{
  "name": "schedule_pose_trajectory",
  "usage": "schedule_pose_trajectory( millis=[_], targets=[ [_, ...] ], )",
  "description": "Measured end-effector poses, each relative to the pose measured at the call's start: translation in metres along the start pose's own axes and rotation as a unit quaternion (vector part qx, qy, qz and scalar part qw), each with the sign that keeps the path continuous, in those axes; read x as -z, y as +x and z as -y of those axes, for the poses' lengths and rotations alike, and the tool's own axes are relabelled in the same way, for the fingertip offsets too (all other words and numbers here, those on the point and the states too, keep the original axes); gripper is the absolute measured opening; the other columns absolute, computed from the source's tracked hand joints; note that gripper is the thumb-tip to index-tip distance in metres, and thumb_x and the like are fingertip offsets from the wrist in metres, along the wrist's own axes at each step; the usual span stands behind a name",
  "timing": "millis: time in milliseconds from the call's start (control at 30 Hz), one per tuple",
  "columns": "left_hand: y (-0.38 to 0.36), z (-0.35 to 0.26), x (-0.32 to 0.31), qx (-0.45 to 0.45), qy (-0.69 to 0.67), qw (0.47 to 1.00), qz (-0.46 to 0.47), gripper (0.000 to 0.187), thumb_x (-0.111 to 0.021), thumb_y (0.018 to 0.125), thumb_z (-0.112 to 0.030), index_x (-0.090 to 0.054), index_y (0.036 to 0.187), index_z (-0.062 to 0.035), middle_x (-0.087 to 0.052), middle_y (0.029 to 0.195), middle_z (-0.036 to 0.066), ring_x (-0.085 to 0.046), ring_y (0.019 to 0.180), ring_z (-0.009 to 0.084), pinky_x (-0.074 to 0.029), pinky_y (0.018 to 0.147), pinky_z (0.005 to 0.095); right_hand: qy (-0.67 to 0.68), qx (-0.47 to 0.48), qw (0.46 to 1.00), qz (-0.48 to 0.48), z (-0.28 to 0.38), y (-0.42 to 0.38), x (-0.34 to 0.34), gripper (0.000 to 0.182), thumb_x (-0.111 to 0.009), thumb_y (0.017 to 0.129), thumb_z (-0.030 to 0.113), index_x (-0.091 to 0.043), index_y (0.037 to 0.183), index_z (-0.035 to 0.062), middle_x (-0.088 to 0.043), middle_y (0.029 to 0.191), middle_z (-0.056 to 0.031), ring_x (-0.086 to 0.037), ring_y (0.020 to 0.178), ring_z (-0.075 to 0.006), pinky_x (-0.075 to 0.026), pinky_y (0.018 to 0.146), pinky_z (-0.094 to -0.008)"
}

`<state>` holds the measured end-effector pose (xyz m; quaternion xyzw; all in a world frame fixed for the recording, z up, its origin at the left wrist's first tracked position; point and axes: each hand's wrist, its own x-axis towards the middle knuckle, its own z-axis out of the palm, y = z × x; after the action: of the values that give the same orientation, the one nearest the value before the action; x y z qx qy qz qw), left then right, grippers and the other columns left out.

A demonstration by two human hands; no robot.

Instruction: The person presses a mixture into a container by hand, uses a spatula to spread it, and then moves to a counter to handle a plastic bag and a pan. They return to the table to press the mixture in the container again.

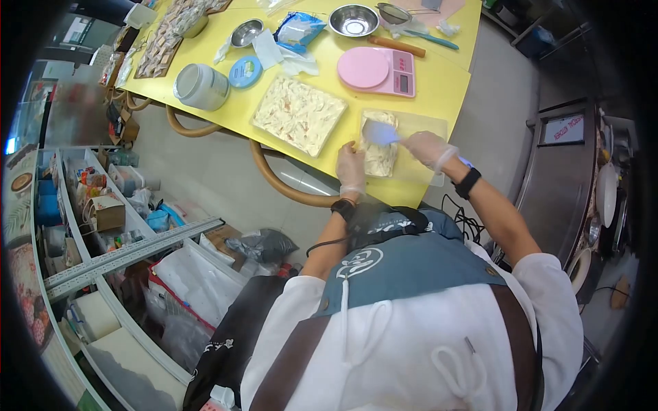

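My right hand [428, 148], in a clear glove, closes on the handle of a spatula [381, 133] with a bluish, motion-blurred blade. The blade lies over pale cream [378, 162] that fills a narrow section on the left of a clear rectangular container [439, 123]. At the container's left edge is my left hand [351, 168], also gloved, its fingers bent against the side; the exact grip is partly hidden. To the left stands a larger rectangular tray [257, 126] filled with a rough creamy mass [301, 113].
A pink kitchen scale [373, 70], white tub [201, 87], blue lid [245, 71], metal bowls [354, 20], rolling pin [397, 46] and blue packet [299, 31] occupy the yellow table [439, 75]. Chair backs [274, 179] press near its front edge. Crowded shelves [103, 260] stand at left.
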<state>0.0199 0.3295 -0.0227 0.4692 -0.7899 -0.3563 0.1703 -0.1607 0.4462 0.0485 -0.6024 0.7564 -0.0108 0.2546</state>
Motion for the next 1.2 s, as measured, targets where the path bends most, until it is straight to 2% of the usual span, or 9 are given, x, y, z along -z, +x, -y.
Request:
schedule_pose_trajectory(
  millis=[133, 233, 300, 433, 800, 933, 1033, 1100, 1200],
  targets=[
    [0.010, -0.011, 0.007, -0.141, 0.011, 0.990, -0.004, 0.045, -0.057, 0.078, -0.013, -0.047, 0.121, -0.0027, -0.051, 0.117, 0.018, -0.046, 0.113, 0.0319, -0.036, 0.094, 0.0413, 0.044, -0.120, 0.987, -0.098, -0.014, -0.040, 0.002, 0.027, -0.039, 0.092, 0.021, -0.055, 0.097, 0.0001, -0.060, 0.078, -0.0221, -0.061, 0.075, -0.0365, -0.048, 0.060, -0.0452],
    [0.029, -0.020, -0.006, -0.350, 0.091, 0.932, 0.011, 0.048, -0.051, 0.085, -0.022, -0.042, 0.128, -0.0025, -0.042, 0.130, 0.021, -0.037, 0.122, 0.0359, -0.029, 0.101, 0.0431, 0.134, -0.212, 0.958, -0.138, -0.021, -0.060, -0.037, 0.021, -0.044, 0.089, 0.018, -0.053, 0.094, -0.0002, -0.059, 0.077, -0.0234, -0.060, 0.074, -0.0378, -0.046, 0.058, -0.0460],
    [0.036, -0.020, -0.017, -0.372, 0.200, 0.902, 0.090, 0.052, -0.048, 0.087, -0.027, -0.037, 0.131, -0.0016, -0.033, 0.137, 0.020, -0.028, 0.129, 0.0338, -0.022, 0.106, 0.0444, 0.292, -0.301, 0.892, -0.167, -0.007, -0.075, -0.061, 0.017, -0.045, 0.088, 0.015, -0.052, 0.091, -0.0006, -0.057, 0.077, -0.0246, -0.059, 0.073, -0.0392, -0.044, 0.057, -0.0468],
    [0.039, -0.031, -0.022, -0.362, 0.330, 0.852, 0.187, 0.060, -0.040, 0.090, -0.036, -0.028, 0.137, -0.0015, -0.024, 0.143, 0.019, -0.019, 0.134, 0.0320, -0.014, 0.109, 0.0481, 0.263, -0.292, 0.886, -0.249, 0.011, -0.073, -0.092, 0.020, -0.044, 0.090, 0.019, -0.049, 0.091, -0.0006, -0.057, 0.073, -0.0259, -0.057, 0.067, -0.0429, -0.044, 0.056, -0.0466],
    [0.044, -0.030, -0.022, -0.378, 0.257, 0.868, 0.192, 0.056, -0.040, 0.091, -0.029, -0.028, 0.136, 0.0012, -0.026, 0.141, 0.023, -0.019, 0.134, 0.0341, -0.014, 0.109, 0.0465, 0.299, -0.413, 0.820, -0.259, 0.080, -0.021, -0.074, 0.017, -0.041, 0.086, 0.010, -0.046, 0.094, -0.0038, -0.057, 0.072, -0.0294, -0.057, 0.072, -0.0453, -0.045, 0.063, -0.0513],
    [0.059, -0.032, -0.037, -0.404, 0.165, 0.878, 0.198, 0.052, -0.041, 0.090, -0.024, -0.032, 0.133, 0.0040, -0.029, 0.140, 0.022, -0.021, 0.133, 0.0336, -0.017, 0.108, 0.0446, 0.265, -0.352, 0.865, -0.240, 0.076, -0.005, -0.087, 0.018, -0.042, 0.086, 0.011, -0.050, 0.093, -0.0040, -0.057, 0.074, -0.0285, -0.058, 0.074, -0.0451, -0.046, 0.065, -0.0502],
    [0.053, -0.030, -0.037, -0.420, 0.189, 0.874, 0.156, 0.052, -0.041, 0.089, -0.024, -0.033, 0.133, 0.0022, -0.031, 0.139, 0.021, -0.024, 0.132, 0.0328, -0.018, 0.108, 0.0459, 0.242, -0.321, 0.895, -0.194, 0.073, 0.004, -0.076, 0.019, -0.043, 0.086, 0.012, -0.053, 0.090, -0.0041, -0.057, 0.075, -0.0283, -0.058, 0.076, -0.0451, -0.047, 0.066, -0.0495],
    [0.054, -0.038, -0.030, -0.394, 0.206, 0.872, 0.206, 0.051, -0.042, 0.088, -0.023, -0.034, 0.133, 0.0007, -0.031, 0.139, 0.019, -0.025, 0.132, 0.0322, -0.017, 0.108, 0.0463, 0.225, -0.317, 0.912, -0.135, 0.065, -0.003, -0.054, 0.021, -0.043, 0.086, 0.013, -0.055, 0.087, -0.0042, -0.058, 0.075, -0.0286, -0.057, 0.077, -0.0452, -0.047, 0.067, -0.0493],
    [0.055, -0.040, -0.032, -0.407, 0.188, 0.878, 0.167, 0.050, -0.042, 0.088, -0.022, -0.035, 0.132, -0.0012, -0.033, 0.139, 0.018, -0.026, 0.131, 0.0311, -0.018, 0.107, 0.0468, 0.294, -0.401, 0.843, -0.202, 0.067, 0.013, -0.080, 0.034, -0.037, 0.091, 0.023, -0.052, 0.093, -0.0071, -0.057, 0.080, -0.0315, -0.057, 0.080, -0.0453, -0.045, 0.069, -0.0505]
  ],
)
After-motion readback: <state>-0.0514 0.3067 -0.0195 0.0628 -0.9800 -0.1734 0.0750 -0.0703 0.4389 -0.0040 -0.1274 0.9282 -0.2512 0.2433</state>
